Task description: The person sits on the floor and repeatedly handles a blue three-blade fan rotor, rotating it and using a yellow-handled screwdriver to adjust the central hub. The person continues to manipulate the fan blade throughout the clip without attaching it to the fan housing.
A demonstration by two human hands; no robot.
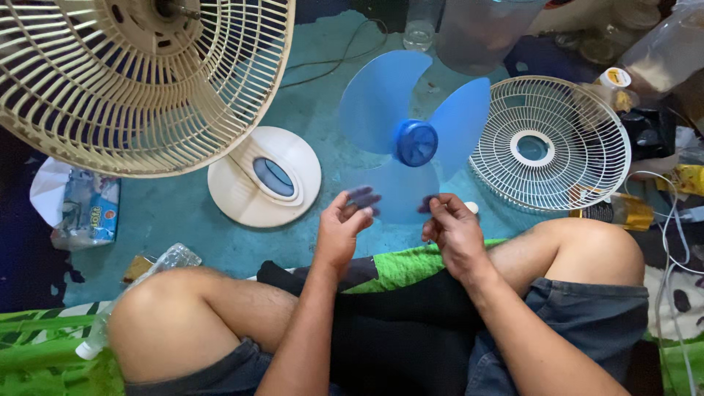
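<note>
A translucent blue three-bladed fan propeller (411, 136) with a darker blue hub is held up in front of me. My left hand (342, 229) pinches the lower blade at its left edge, and my right hand (452, 229) pinches the same blade at its right edge. A cream fan stands at the left, its rear grille (139, 81) bare and its round base (264, 176) on the teal floor. A loose white front grille (550, 147) lies flat at the right.
My bare knees and dark shorts fill the foreground over a green mat (44, 345). A plastic bottle (132, 293) lies by my left knee, a tissue pack (84, 209) further left. Jars, a container and cables clutter the far right.
</note>
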